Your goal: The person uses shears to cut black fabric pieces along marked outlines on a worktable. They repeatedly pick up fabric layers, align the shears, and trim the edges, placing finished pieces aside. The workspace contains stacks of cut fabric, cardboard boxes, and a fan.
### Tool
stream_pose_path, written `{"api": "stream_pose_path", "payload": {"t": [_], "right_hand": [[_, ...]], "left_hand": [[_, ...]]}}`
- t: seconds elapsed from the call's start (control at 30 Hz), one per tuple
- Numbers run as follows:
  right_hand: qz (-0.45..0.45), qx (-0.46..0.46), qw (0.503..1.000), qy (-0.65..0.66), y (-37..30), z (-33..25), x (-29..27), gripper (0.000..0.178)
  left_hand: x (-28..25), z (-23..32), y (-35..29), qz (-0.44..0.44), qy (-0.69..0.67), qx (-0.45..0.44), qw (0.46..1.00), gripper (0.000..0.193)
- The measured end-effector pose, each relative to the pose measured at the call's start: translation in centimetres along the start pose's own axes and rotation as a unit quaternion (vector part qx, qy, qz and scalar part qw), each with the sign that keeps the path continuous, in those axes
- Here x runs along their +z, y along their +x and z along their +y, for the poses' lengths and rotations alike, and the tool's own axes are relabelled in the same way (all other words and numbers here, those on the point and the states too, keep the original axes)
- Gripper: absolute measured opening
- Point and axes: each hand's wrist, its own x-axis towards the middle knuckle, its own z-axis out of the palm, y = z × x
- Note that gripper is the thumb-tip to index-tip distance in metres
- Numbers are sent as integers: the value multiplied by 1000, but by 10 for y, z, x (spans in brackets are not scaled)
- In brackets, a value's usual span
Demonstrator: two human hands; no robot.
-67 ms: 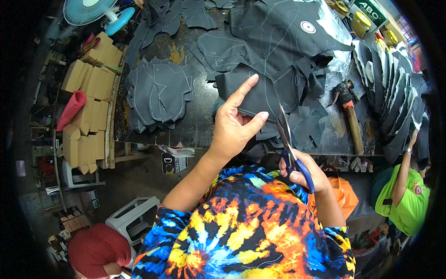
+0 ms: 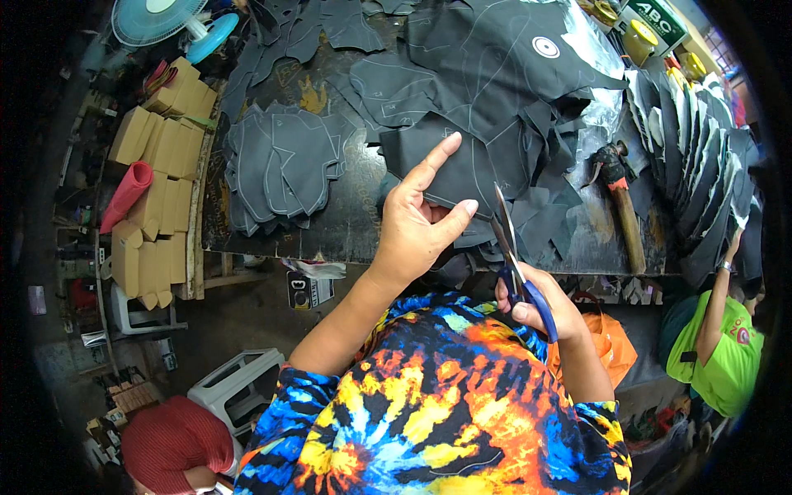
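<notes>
My right hand [image 2: 544, 301] is closed round the blue handles of a pair of scissors [image 2: 511, 231]. Their metal blades point up and away, slightly parted, with the tips at the near right edge of a dark grey sheet [image 2: 474, 165] marked with pale outlines. On that sheet lies my left hand [image 2: 421, 210], index finger stretched forward and thumb at its near edge. Its other fingers curl beneath, partly hidden, and seem to grip the sheet. Beyond spreads a larger marked dark sheet [image 2: 495, 49] with a white ring-shaped spot.
Cut dark pieces [image 2: 285, 165] are stacked on the left of the table [image 2: 330, 239]. A wooden-handled hammer [image 2: 623, 206] lies to the right, near a row of dark pieces [image 2: 701, 157]. Tan blocks [image 2: 157, 190] stand far left. A person in green [image 2: 722, 355] reaches in at right.
</notes>
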Motion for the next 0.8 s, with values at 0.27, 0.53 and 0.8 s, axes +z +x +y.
{"api": "stream_pose_path", "payload": {"t": [0.27,0.53,0.8], "right_hand": [[8,37,998,-47,7,-11,-1,31],[86,82,992,-46,3,-4,11,28],[82,62,994,32,9,1,22,22]], "left_hand": [[0,9,-3,-20,61,-20,998,74],[3,0,-10,5,42,-10,999,70],[7,-14,-16,57,47,42,996,52]]}}
